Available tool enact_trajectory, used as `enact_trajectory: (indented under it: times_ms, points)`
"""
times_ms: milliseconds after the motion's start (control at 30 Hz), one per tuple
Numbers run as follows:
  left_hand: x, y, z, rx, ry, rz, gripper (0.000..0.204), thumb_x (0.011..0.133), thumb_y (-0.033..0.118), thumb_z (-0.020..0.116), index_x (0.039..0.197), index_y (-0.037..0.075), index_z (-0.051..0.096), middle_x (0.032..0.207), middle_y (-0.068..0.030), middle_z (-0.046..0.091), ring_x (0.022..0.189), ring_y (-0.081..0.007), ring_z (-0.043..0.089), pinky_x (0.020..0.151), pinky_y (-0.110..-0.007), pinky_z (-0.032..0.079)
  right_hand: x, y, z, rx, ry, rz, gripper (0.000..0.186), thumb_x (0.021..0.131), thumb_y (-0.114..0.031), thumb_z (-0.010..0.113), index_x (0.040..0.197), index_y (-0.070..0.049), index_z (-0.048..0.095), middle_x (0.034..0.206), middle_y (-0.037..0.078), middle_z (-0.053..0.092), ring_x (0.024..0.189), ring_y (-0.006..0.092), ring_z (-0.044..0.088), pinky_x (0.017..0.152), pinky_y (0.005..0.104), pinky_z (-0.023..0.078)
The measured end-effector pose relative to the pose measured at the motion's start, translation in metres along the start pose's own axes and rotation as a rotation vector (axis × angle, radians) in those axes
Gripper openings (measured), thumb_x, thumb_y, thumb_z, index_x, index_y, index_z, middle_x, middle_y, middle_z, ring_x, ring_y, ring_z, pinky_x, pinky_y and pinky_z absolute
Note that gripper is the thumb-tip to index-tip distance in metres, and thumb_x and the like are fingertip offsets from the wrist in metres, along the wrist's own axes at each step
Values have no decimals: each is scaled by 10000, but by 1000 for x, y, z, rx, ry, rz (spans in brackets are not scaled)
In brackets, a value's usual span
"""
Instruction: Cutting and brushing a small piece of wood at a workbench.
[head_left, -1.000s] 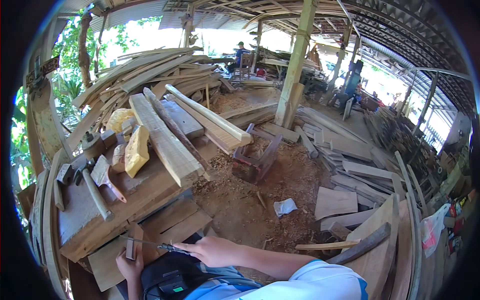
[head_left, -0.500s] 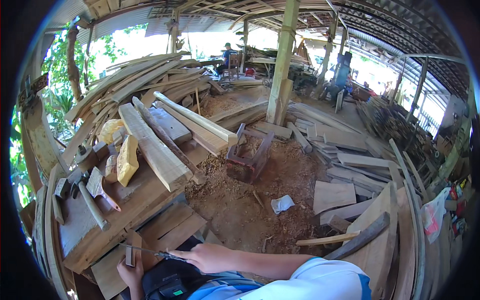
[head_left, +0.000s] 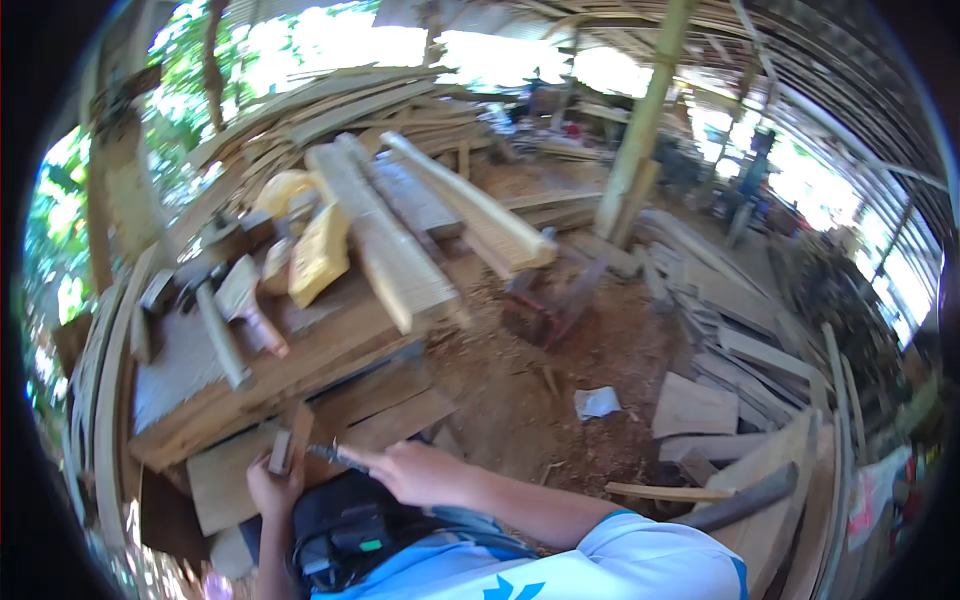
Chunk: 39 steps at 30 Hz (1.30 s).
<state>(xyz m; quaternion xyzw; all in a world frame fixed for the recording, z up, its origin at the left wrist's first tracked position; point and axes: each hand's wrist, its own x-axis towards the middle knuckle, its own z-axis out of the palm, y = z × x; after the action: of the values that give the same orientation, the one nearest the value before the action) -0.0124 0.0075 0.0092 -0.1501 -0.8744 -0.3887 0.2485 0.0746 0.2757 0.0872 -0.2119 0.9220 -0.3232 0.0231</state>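
Note:
My left hand (head_left: 273,490) grips a narrow wooden piece (head_left: 282,448) at the lower left, below the bench edge. Fingers of my right hand (head_left: 410,470) are closed on the dark handle of a thin metal tool (head_left: 345,458), which reaches toward that piece; blur hides whether they touch. On the wooden bench (head_left: 170,405) above lie a hammer (head_left: 222,335), a brush (head_left: 255,305), yellowish blocks (head_left: 315,265), other wooden tools and several long boards (head_left: 385,235). A black bag (head_left: 340,530) sits against my body.
Boards (head_left: 700,390) are piled at right, with more (head_left: 340,110) behind the bench. A red frame (head_left: 535,310) and a white scrap (head_left: 597,402) lie on the shaving-strewn ground. A post (head_left: 645,120) stands mid-view; a plastic bag (head_left: 870,490) is at far right.
The view has swung, so the bench and boards appear higher and farther right, and is now blurred. Both hands sit higher and slightly rightward, still holding the piece and tool.

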Motion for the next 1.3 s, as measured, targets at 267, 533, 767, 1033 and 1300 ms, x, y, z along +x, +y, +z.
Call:
enact_trajectory:
  times_ms: [267, 533, 767, 1033, 1300]
  points:
    - [-10, 0, -3, 128, -72, -168, 308, 807, 384, 771, 765, 81, 741, 783, -140, 674, 724, -391, 669, 655, -476, 554, -25, 2, -7, 68, -20, 36, 578, 952, -64, 614, 1503, -181, 485, 1107, 244, 697, 900, 448, 687, 778, 444, 567]
    - [-4, 2, -8, 120, -56, -145, 321, 820, 403, 748, 729, 95, 748, 723, -100, 631, 667, -362, 656, 626, -473, 549, -21, -6, -11, 48, 3, -26, 583, 963, -73, 605, 1514, -204, 467, 905, 255, 678, 808, 441, 671, 697, 488, 516]
    - [-4, 4, -10, 119, -75, -172, 355, 829, 453, 722, 741, 111, 753, 748, -92, 657, 691, -355, 672, 633, -470, 557, 9, -1, -6, 0, -58, -18, 592, 967, -77, 611, 1522, -216, 458, 874, 262, 669, 802, 454, 672, 709, 490, 511]
    - [-7, 4, -5, 153, -78, -175, 355, 830, 465, 719, 751, 121, 759, 764, -98, 679, 701, -351, 684, 637, -466, 565, -21, -9, -24, 84, -50, 100, 530, 958, -44, 604, 1476, -111, 511, 1132, 275, 682, 1057, 421, 677, 843, 347, 530]
    - [-6, 2, -10, 144, -73, -167, 370, 826, 474, 716, 760, 113, 763, 771, -101, 675, 710, -354, 681, 644, -464, 565, -15, -15, -34, 23, -150, 92, 539, 961, -41, 594, 1487, -109, 499, 1138, 283, 681, 1038, 436, 680, 863, 370, 529]
